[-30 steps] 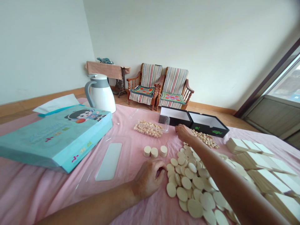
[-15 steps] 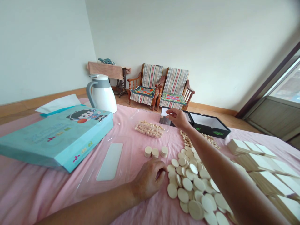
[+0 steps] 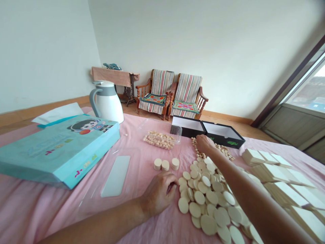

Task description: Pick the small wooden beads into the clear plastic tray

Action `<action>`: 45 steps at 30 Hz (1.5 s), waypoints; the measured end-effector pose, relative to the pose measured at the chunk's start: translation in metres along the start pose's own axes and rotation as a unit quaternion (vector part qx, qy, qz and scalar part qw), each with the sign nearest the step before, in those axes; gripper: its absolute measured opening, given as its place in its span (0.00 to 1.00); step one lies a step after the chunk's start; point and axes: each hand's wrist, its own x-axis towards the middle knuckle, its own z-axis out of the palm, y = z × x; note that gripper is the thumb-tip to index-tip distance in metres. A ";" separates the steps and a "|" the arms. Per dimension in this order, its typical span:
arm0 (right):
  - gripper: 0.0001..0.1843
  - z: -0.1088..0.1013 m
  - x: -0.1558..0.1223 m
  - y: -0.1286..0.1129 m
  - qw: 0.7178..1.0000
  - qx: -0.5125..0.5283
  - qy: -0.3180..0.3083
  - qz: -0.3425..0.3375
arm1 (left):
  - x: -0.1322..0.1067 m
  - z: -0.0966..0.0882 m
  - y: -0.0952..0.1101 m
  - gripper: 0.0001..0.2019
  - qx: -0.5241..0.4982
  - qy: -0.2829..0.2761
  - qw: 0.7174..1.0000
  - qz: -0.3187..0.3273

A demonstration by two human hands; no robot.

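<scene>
Beads [image 3: 158, 140] are part-filling the tray [image 3: 181, 133]; the right hand [image 3: 204, 144] is covering loose ones, left hand [image 3: 159, 191] resting curled, contents hidden.

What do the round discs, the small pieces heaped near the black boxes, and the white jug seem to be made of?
Round discs: probably unfinished wood; pale, matte faces.
Small pieces: perhaps wood too, from their tan colour; too small to judge the finish.
White jug: smooth body with a soft sheen, likely plastic, though painted metal is possible.
</scene>
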 end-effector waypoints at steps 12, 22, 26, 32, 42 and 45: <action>0.07 -0.005 -0.002 -0.012 0.995 0.061 0.072 -0.022 | 0.000 0.000 0.000 0.12 -0.005 0.003 1.000 0.000; 0.12 -0.040 0.009 -0.071 0.915 0.347 0.166 -0.124 | -0.001 -0.002 0.000 0.10 0.003 -0.006 1.000 -0.005; 0.14 -0.034 0.010 -0.049 0.948 0.240 0.186 -0.098 | -0.001 -0.001 0.000 0.12 -0.007 0.001 1.000 0.000; 0.12 -0.005 0.005 -0.011 0.995 0.027 0.018 -0.094 | 0.001 0.001 -0.004 0.15 -0.020 0.042 0.999 -0.013; 0.11 0.013 -0.010 -0.013 0.996 -0.018 -0.008 -0.085 | 0.001 0.003 -0.012 0.15 -0.019 0.058 0.998 -0.019; 0.11 0.007 -0.008 -0.015 0.997 -0.003 0.025 -0.069 | 0.002 0.003 -0.011 0.15 -0.023 0.052 0.998 -0.022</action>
